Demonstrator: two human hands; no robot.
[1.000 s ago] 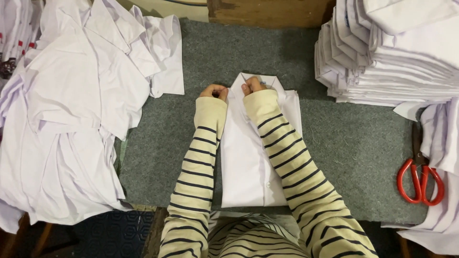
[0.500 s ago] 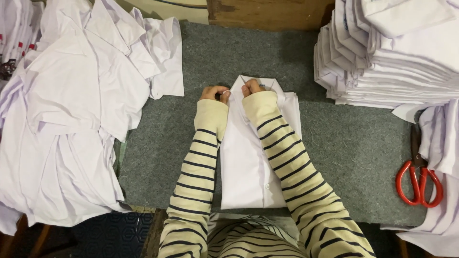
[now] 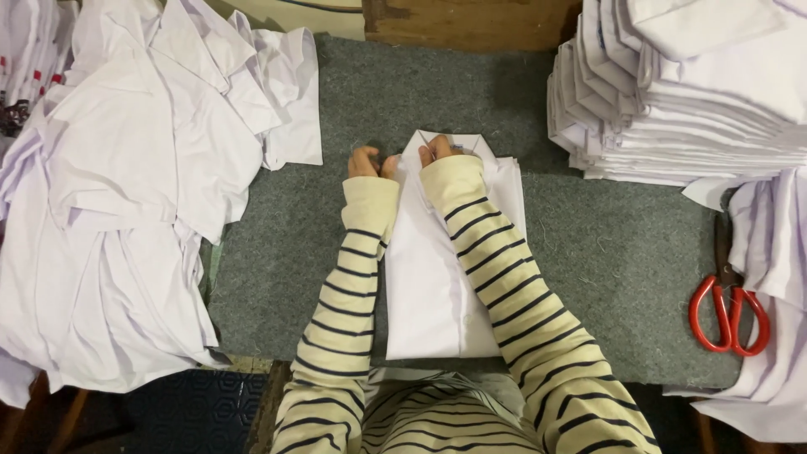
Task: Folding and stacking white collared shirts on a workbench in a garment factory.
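**Both hands at the collar end of a folded shirt lying lengthwise toward the body**

A folded white shirt (image 3: 445, 286) lies on the grey felt desk (image 3: 622, 261), directly in front of the person. Its long axis runs straight away from the body: the hem end sits at the near edge of the desk, and the collar (image 3: 450, 145) forms the far end.

Both hands work at that far end. The left hand (image 3: 368, 161) rests at the shirt's far-left corner, just left of the collar, fingers curled in; its grip appears closed on a bit of fabric at the edge, though what exactly it pinches is too small to tell. The right hand (image 3: 439, 150) lies on the collar itself, fingers bent down and pinching the collar cloth. The two hands nearly touch each other. The right forearm lies diagonally across the shirt; the left runs along its left edge. The right hand is the nearer one to the collar's middle.

Left of the shirt, well apart, lies a loose heap of white shirts (image 3: 126, 193). To its far right rises a stack of folded shirts (image 3: 689, 92). Red-handled scissors (image 3: 730, 307) lie right of the shirt, near the desk's right edge.
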